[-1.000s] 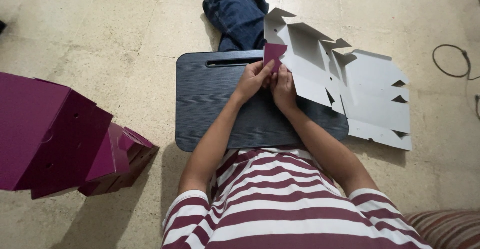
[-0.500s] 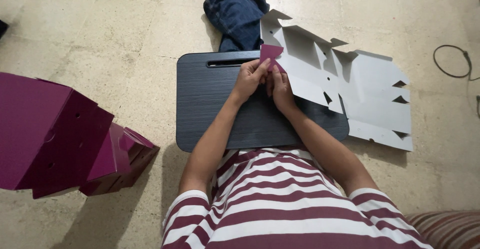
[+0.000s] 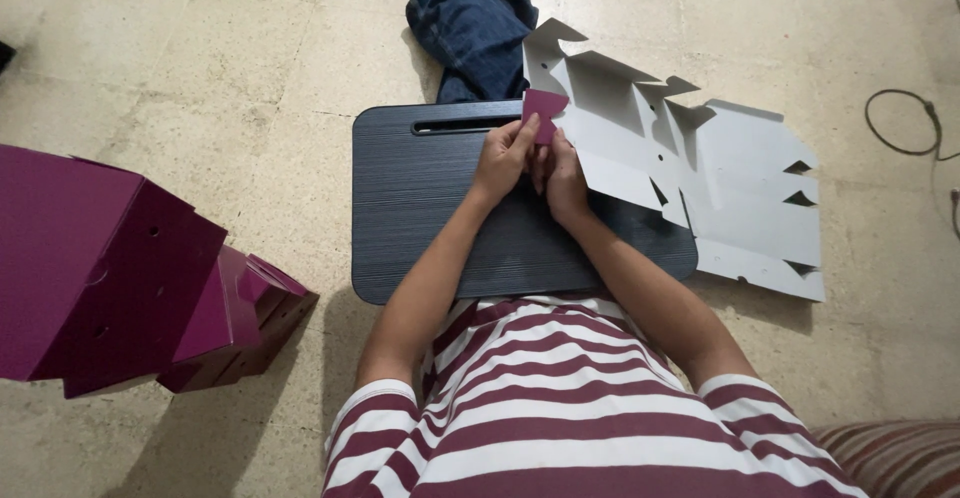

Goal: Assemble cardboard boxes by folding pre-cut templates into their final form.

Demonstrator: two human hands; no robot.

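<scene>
The left hand and right hand are both pinching a small magenta flap of the flat, die-cut white cardboard box blank, bending it upward; the blank is lying partly across the black ribbed lap desk, which is giving a firm folding surface, while folded magenta cardboard boxes are sitting on the floor at the left

Purple box cut off at left edge, cable cropped right

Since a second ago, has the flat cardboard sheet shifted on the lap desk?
Yes. The cardboard sheet has slid slightly toward the person; its folded purple flap now sits nearer the black lap desk's handle slot.
</scene>
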